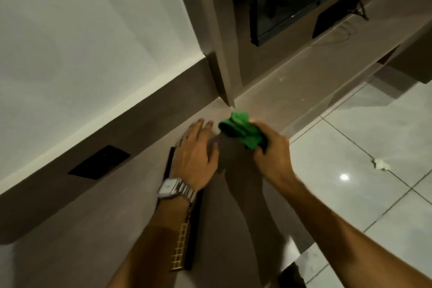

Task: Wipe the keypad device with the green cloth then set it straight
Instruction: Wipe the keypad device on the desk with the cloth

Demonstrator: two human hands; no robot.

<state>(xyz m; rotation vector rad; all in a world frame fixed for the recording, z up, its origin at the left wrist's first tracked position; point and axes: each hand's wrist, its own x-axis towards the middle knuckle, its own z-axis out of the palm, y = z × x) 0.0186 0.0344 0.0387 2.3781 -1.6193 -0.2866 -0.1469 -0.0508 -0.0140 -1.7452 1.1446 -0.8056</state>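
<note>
The keypad device (184, 243), a long dark bar with a gold key grid showing near its close end, is lying on the brown counter (98, 229) under the left hand (196, 159), which is resting flat with fingers spread over its far end, a silver watch (174, 188) on the wrist. The right hand (272, 154) is gripping the bunched green cloth (240, 131) just beside it, near the counter's front edge, where the tiled floor (350, 159) is opening out. A wall column (222, 54) is closing off the counter just past the cloth, and a black wall plate (99, 162) is sitting to the left.
</note>
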